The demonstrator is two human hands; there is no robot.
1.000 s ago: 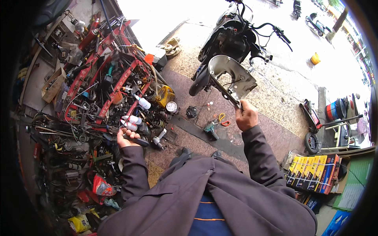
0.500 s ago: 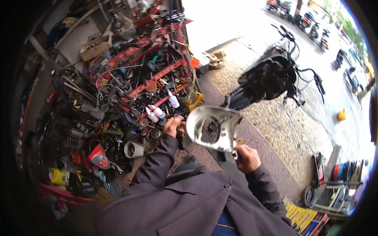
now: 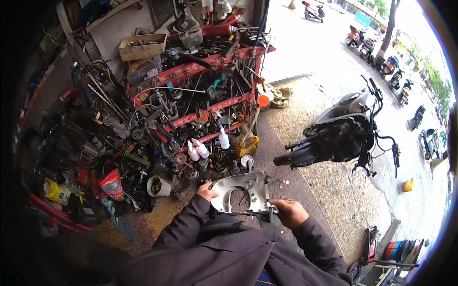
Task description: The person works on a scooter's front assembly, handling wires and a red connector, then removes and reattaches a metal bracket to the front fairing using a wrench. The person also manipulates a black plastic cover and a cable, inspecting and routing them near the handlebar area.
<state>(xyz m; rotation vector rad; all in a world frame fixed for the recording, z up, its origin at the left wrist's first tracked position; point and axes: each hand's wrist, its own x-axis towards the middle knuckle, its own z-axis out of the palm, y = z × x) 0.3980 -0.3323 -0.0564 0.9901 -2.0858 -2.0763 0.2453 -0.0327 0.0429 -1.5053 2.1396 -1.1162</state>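
A white scooter body panel [image 3: 220, 191] with a large opening in the middle is held low in front of me, its inner side up and dark wires hanging across it. My left hand [image 3: 208, 192] grips its left end, thumb on top. At the lower right corner, the closed fingers of my right hand [image 3: 292, 213] hold the panel's edge. A small pale piece shows at those fingertips; I cannot tell if it belongs to the panel. Beyond the panel stands a partly stripped scooter [image 3: 338, 133], its rear wheel [image 3: 298, 155] toward me.
A red rack [image 3: 191, 69] crammed with tools and parts fills the left side. White spray bottles [image 3: 224, 138], a yellow jug [image 3: 248, 146] and a white bucket [image 3: 160, 186] stand before it. Parked scooters [image 3: 367, 47] line the street, with a yellow bucket [image 3: 408, 185] at right.
The panel has come down and nearer to my body, turning flatter. My left hand, apart from the panel before, now holds its left end. My view has shifted too.
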